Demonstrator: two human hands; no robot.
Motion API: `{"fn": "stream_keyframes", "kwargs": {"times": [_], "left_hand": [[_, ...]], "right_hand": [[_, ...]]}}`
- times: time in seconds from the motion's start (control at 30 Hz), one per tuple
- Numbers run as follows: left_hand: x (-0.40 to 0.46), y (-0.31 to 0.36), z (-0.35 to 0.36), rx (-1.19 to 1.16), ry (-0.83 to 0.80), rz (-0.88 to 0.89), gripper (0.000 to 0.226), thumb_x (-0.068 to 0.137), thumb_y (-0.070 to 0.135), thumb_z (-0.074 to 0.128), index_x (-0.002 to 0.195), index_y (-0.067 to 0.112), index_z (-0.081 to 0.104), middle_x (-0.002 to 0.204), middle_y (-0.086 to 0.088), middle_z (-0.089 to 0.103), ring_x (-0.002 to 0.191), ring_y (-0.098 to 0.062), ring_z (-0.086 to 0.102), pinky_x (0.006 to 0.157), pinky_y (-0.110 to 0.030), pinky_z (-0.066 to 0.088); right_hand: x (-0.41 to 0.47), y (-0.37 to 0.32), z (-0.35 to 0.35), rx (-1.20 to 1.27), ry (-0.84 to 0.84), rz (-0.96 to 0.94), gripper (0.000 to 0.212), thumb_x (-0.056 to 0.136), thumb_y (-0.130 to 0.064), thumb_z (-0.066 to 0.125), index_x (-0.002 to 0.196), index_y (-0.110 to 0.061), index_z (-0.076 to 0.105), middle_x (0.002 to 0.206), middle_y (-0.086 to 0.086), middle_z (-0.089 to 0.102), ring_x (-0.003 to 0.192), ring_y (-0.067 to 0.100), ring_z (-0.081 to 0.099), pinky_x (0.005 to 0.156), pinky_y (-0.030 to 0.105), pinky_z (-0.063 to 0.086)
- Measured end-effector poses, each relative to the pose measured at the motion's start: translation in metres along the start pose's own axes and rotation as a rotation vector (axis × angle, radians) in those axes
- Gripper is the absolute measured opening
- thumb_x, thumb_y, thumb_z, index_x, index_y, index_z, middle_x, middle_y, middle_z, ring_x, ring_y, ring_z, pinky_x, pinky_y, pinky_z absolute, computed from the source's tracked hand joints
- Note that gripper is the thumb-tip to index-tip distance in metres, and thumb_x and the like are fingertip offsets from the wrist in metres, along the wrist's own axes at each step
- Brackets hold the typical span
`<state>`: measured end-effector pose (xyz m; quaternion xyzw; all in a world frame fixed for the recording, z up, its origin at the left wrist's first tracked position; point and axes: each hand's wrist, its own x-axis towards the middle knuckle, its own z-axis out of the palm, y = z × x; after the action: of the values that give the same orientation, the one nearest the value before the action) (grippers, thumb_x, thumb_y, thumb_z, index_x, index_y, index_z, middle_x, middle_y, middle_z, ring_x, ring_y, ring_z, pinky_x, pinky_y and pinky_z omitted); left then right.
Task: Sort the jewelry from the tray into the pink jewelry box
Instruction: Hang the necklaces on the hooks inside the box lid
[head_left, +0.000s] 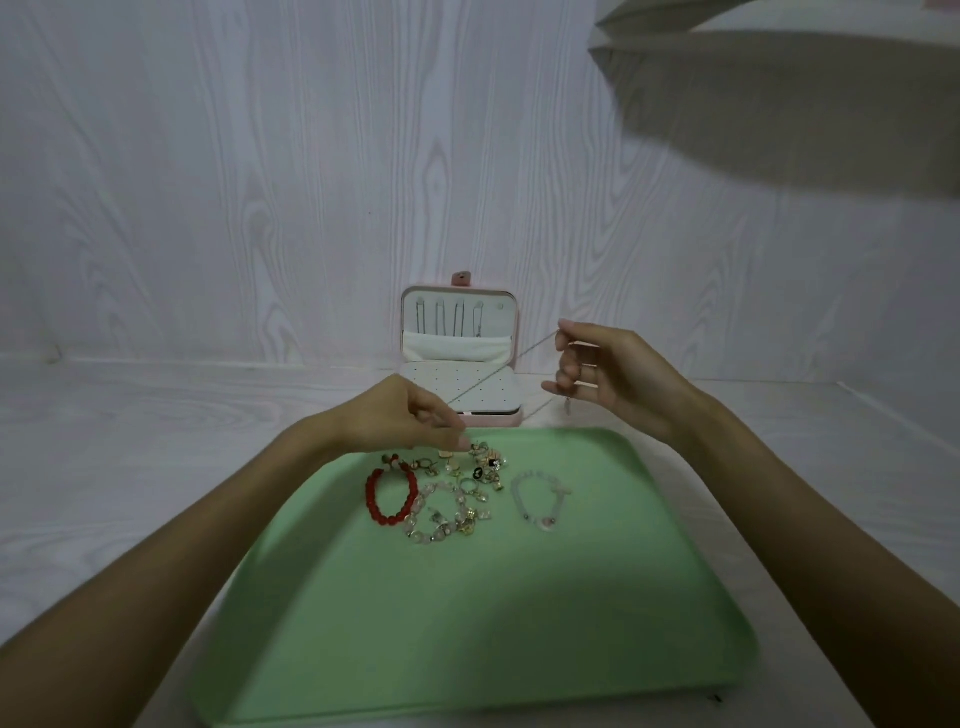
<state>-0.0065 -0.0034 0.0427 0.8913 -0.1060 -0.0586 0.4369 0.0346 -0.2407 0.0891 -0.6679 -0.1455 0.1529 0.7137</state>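
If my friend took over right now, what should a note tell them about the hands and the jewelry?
Left hand and right hand each pinch an end of a thin chain stretched in front of the open pink box.
Done: several chains already hang in the lid.
Left: hang this chain, then move the red bracelet, clear bead bracelet, pale bracelet and small pieces off the green tray.

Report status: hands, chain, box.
Both hands, left and right, pinch a thin chain taut. Pink box open behind tray. Nothing in the way.
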Motion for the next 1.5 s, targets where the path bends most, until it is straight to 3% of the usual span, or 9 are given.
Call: {"fn": "stream_keyframes", "kwargs": {"times": [0.13, 0.23, 0.4, 0.6, 0.9, 1.1, 1.2, 1.33, 1.5], "left_hand": [[0.002, -0.004, 0.002, 0.016, -0.001, 0.020, 0.019, 0.080, 0.021, 0.074, 0.094, 0.010, 0.076, 0.046, 0.014, 0.051, 0.045, 0.000, 0.044, 0.058, -0.009, 0.036], [0.003, -0.005, 0.001, -0.008, 0.002, 0.045, 0.014, 0.084, 0.019, 0.070, 0.095, 0.012, 0.075, 0.064, 0.020, 0.070, 0.063, 0.011, 0.062, 0.065, -0.002, 0.041], [0.008, -0.008, -0.002, -0.001, 0.038, -0.004, 0.018, 0.082, 0.027, 0.071, 0.093, 0.015, 0.078, 0.086, 0.011, 0.075, 0.082, -0.010, 0.066, 0.074, -0.020, 0.052], [0.009, -0.006, -0.015, 0.053, 0.041, 0.043, 0.022, 0.083, 0.025, 0.069, 0.101, 0.015, 0.075, 0.098, 0.004, 0.074, 0.086, 0.004, 0.065, 0.071, -0.006, 0.046], [0.025, 0.008, -0.024, 0.472, 0.134, 0.060, 0.017, 0.086, 0.028, 0.067, 0.099, 0.021, 0.075, 0.089, 0.011, 0.063, 0.081, -0.004, 0.052, 0.074, -0.022, 0.038], [0.053, 0.015, -0.035, 0.476, 0.217, 0.018, 0.015, 0.084, 0.026, 0.070, 0.092, 0.017, 0.077, 0.076, 0.006, 0.071, 0.065, -0.004, 0.062, 0.059, -0.017, 0.044], [0.074, 0.014, -0.036, 0.266, 0.253, -0.004, 0.013, 0.083, 0.021, 0.071, 0.089, 0.012, 0.077, 0.076, -0.001, 0.074, 0.079, -0.020, 0.071, 0.078, -0.035, 0.057], [0.106, 0.014, -0.032, -0.055, 0.459, -0.004, 0.005, 0.079, 0.014, 0.074, 0.077, 0.018, 0.076, 0.077, -0.002, 0.075, 0.084, -0.019, 0.071, 0.089, -0.040, 0.054], [0.153, 0.015, -0.022, -0.251, 0.500, 0.005, 0.005, 0.079, 0.008, 0.073, 0.082, 0.011, 0.076, 0.083, -0.005, 0.074, 0.090, -0.021, 0.070, 0.090, -0.039, 0.054]], "right_hand": [[0.001, -0.009, -0.009, -0.056, 0.065, -0.032, 0.024, 0.094, -0.024, 0.051, 0.075, -0.011, 0.057, 0.049, -0.003, 0.039, 0.047, 0.010, 0.043, 0.078, 0.033, 0.055], [0.003, -0.014, -0.013, -0.129, 0.113, -0.034, 0.024, 0.094, -0.026, 0.052, 0.076, -0.013, 0.057, 0.050, -0.003, 0.033, 0.045, 0.010, 0.037, 0.066, 0.026, 0.052], [0.007, -0.014, -0.019, -0.321, 0.188, -0.040, 0.023, 0.093, -0.027, 0.054, 0.077, -0.012, 0.062, 0.049, -0.005, 0.035, 0.041, 0.009, 0.036, 0.070, 0.031, 0.052], [0.002, -0.001, -0.023, -0.863, 0.035, -0.139, 0.027, 0.091, -0.034, 0.058, 0.076, -0.016, 0.070, 0.053, 0.003, 0.052, 0.051, 0.011, 0.055, 0.082, 0.028, 0.046], [0.013, 0.001, -0.019, -1.312, -0.074, -0.159, 0.014, 0.080, -0.032, 0.073, 0.086, -0.019, 0.074, 0.043, -0.017, 0.052, 0.042, -0.003, 0.048, 0.048, 0.009, 0.032], [0.029, -0.016, -0.025, -1.064, -0.095, -0.013, 0.019, 0.088, -0.024, 0.064, 0.093, -0.007, 0.072, 0.066, 0.000, 0.066, 0.060, 0.009, 0.062, 0.051, 0.016, 0.041], [0.043, -0.024, -0.023, -0.790, -0.061, 0.026, 0.020, 0.092, -0.016, 0.057, 0.099, -0.002, 0.068, 0.072, 0.006, 0.064, 0.065, 0.013, 0.062, 0.049, 0.015, 0.047], [0.075, -0.022, -0.020, -0.654, 0.058, -0.011, 0.019, 0.092, -0.021, 0.058, 0.101, -0.008, 0.069, 0.079, 0.005, 0.067, 0.070, 0.012, 0.065, 0.080, 0.025, 0.055], [0.112, -0.015, -0.012, -0.487, 0.169, -0.033, 0.017, 0.090, -0.023, 0.061, 0.095, -0.010, 0.070, 0.073, 0.001, 0.065, 0.062, 0.008, 0.064, 0.069, 0.016, 0.054]]}}
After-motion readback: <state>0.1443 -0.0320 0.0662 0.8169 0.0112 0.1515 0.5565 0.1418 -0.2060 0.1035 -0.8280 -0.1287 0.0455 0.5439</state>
